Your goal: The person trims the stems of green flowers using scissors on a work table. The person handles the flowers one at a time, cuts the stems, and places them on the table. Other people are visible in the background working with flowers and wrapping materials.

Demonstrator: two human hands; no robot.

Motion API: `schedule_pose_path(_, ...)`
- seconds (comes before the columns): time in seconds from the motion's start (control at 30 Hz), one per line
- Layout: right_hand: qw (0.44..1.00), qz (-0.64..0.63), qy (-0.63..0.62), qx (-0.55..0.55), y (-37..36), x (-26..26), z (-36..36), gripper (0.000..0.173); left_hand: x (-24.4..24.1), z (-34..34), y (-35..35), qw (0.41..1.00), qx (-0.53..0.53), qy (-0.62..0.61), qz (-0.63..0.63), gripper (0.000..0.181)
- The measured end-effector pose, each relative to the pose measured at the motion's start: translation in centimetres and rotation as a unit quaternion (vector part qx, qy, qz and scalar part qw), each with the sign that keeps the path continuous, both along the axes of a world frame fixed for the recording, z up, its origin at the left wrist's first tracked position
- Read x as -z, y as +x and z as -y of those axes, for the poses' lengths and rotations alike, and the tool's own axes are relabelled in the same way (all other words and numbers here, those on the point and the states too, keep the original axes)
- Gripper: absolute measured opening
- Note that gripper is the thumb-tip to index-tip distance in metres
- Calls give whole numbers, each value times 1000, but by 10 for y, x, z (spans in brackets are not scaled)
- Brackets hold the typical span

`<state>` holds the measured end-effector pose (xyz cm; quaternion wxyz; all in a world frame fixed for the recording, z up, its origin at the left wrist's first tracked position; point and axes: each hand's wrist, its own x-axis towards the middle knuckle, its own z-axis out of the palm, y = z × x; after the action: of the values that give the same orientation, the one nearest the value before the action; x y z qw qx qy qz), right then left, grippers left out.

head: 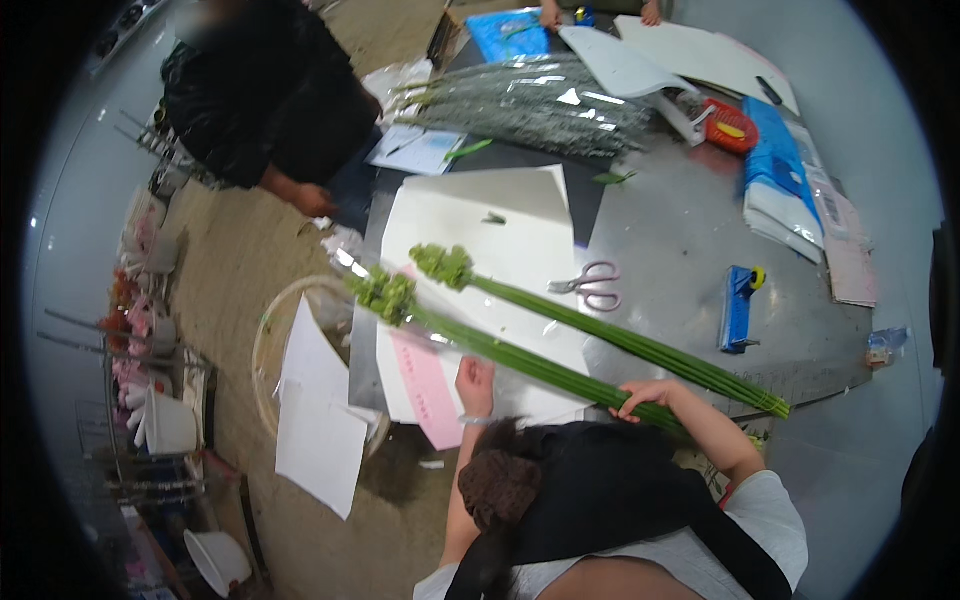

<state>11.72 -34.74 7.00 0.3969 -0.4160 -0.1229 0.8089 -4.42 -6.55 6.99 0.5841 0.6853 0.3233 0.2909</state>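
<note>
My right hand (646, 399) grips the green stems of a flower bunch (517, 356) near their lower end. A clear plastic sleeve (437, 335) covers its green flower heads. My left hand (475, 373) is beside the stems just below the sleeve; its fingers are partly hidden, so its hold is unclear. Parallel to this bunch lies a second green-headed bunch (570, 313), its stem ends tied, across white paper sheets (480, 214) and the metal table (667, 247). Scissors with pink handles (596, 286) rest beside it. A pink printed strip (426, 401) lies under the sleeved bunch.
A blue tape dispenser (736, 309) stands at right. Sleeved grey-green stems (525, 105) lie at the back, near a red-and-yellow tool (729, 126) and blue packages (780, 169). A person in black (262, 97) stands left; another's hands (551, 15) hold white sheets. A bin (262, 352) holds paper.
</note>
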Motion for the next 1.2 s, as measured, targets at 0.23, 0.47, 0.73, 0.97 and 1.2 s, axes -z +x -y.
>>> schedule_pose_path(0.23, 1000, 10, 0, 13, 8, 8, 6, 15, -17, -27, -21, 980, -41, 164, -108, 11)
schedule_pose_path(0.47, 998, 57, -17, -28, 6, 45, -1, 24, -10, -38, -43, 984, -125, 99, -83, 18)
schedule_pose_path(0.73, 1000, 3, 3, 28, -1, 55, -16, 31, 57, -92, -77, 934, -243, 197, -174, 17)
schedule_pose_path(0.97, 989, 149, -10, -20, -5, 67, -16, 29, 45, -62, -82, 979, -164, -32, -120, 16)
schedule_pose_path(1.2, 849, 502, 125, -108, -11, 87, -23, 35, 69, -45, -79, 966, -228, -116, -29, 15)
